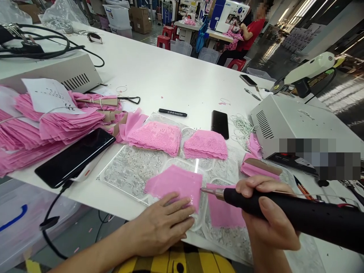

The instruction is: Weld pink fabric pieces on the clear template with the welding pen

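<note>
My left hand point(167, 222) lies flat, its fingers spread on the lower edge of a pink fabric piece point(178, 184). The fabric rests on a clear plastic template point(125, 170). My right hand point(270, 216) is closed around a thick black pen-like tool with a metal tip point(284, 203). The tip is at the right edge of that piece; whether it touches, I cannot tell. A second pink piece point(226, 212) lies right of it, partly behind the tool and hand. Beyond them sit a larger stack of pink lace pieces point(156, 137) and a smaller lace stack point(206, 145).
Bundled pink fabric point(57, 125) and a charging phone point(76, 157) are on the left. A marker point(173, 112) and a dark phone point(220, 124) lie beyond the template. Grey vented boxes point(298, 121) flank the table. A person in red point(250, 36) sits at a sewing machine point(229, 17).
</note>
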The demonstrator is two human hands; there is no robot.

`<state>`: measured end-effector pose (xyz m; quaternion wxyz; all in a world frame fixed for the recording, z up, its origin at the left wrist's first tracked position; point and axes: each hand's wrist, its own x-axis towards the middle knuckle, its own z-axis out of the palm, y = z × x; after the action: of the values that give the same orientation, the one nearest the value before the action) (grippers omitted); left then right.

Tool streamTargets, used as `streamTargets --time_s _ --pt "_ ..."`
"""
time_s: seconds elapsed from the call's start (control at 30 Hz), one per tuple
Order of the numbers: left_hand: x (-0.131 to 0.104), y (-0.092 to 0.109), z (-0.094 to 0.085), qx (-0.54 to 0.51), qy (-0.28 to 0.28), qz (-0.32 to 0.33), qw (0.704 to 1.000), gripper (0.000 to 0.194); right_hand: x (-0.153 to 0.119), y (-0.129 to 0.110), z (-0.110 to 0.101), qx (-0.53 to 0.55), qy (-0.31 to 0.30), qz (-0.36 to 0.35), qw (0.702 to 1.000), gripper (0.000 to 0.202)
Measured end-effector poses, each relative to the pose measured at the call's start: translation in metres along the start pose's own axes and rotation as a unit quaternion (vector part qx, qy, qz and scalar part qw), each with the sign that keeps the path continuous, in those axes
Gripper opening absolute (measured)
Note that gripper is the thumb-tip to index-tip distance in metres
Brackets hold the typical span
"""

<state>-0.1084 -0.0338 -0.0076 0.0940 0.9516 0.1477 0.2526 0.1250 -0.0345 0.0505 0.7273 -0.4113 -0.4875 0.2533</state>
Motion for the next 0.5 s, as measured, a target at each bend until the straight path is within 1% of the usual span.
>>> streamTargets --time_s 0.13,0.33,0.5 --pt "0.000 0.001 0.000 -0.009 0.002 -0.004 1.000 0.027 -0.003 -0.004 -0.005 0.011 0.007 0.006 1.000 0.012" --pt "0.000 0.001 -0.001 -0.011 -0.002 -0.001 1.000 0.025 -0.019 -0.023 -0.011 -0.004 -0.018 0.074 0.997 0.012" --pt "-0.002 0.002 0.001 -0.009 0.003 -0.004 1.000 0.025 -0.024 -0.025 -0.010 -0.002 -0.050 0.089 0.995 0.012"
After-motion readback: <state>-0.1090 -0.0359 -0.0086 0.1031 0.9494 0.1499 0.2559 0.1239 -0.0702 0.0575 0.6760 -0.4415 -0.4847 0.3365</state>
